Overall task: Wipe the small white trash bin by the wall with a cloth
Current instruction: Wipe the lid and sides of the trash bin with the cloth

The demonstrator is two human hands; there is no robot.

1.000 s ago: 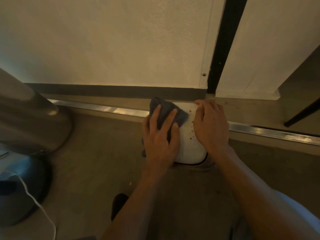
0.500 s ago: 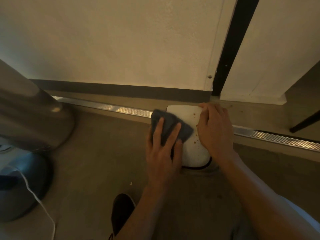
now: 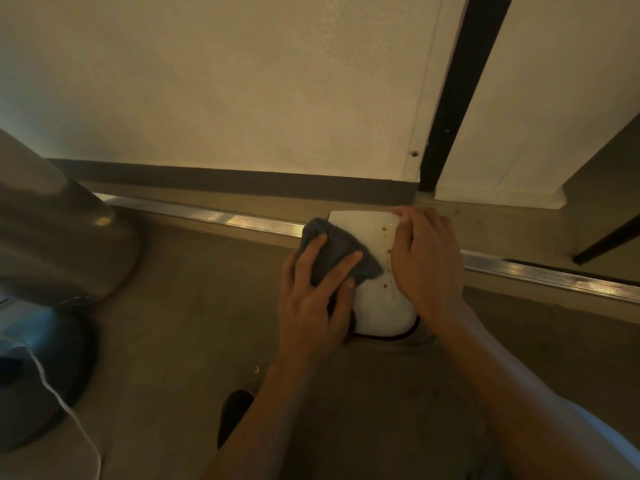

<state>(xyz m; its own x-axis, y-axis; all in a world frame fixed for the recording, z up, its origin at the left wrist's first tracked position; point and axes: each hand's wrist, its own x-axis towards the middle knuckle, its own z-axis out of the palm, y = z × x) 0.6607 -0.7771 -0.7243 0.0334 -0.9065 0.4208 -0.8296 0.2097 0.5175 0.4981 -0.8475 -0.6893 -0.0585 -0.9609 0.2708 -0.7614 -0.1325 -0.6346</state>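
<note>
A person is crouching over a small white trash bin [image 3: 377,289] that is standing on the floor [image 3: 194,306] just in front of a ribbed metal threshold strip [image 3: 221,216], near the base of a pale wall [image 3: 242,91]. The left hand [image 3: 313,299] is pressing a dark grey cloth [image 3: 337,252] flat against the left side of the bin's lid, its fingers lying straight and spread over the fabric. The right hand [image 3: 424,261] is resting on the lid's right edge, fingers bent down over the rim and gripping it. Small brown spots [image 3: 387,251] are showing on the white lid between the two hands. To the left, a white cord [image 3: 69,410] is trailing across a rounded blue and grey appliance base [image 3: 45,344].
</note>
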